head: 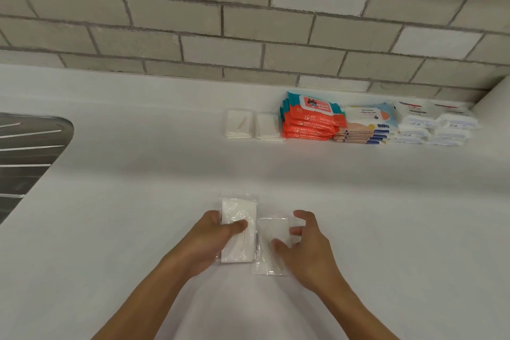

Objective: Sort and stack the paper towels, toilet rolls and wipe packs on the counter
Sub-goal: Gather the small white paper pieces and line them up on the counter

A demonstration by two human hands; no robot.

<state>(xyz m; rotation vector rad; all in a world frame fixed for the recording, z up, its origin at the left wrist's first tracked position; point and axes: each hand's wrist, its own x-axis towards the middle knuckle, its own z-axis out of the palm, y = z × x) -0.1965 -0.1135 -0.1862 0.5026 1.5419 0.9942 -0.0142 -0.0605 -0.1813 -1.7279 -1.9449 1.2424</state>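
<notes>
The left pack [238, 212] is a flat, soft block of white paper in a clear, shiny, crinkly wrap. The left hand [212, 240] grips it: the thumb lies across the top and the fingers curl round the side away from the other hand. The pack's far end sticks out past the thumb.

Just beside this grip, toward the other hand, is the right pack [271, 229]. It is white and flat too, in the same clear wrap, and its loose plastic end sticks out near the wrist. The right hand [306, 246] holds it with the thumb on top and a bent finger at the outer edge. The two packs sit side by side, almost touching, low over the smooth white counter [138, 201].

Far past both hands, by the wall, things stand in a row: two small stacks of white folded paper [239, 124], a stack of orange wipe packs [311, 121], a stack of blue and peach wipe packs [364, 124], and stacks of white packs [436, 124].

Well off beyond the left hand is a grey metal drain board [27, 152] with ridges. The wall [248, 22] is rough grey blocks
</notes>
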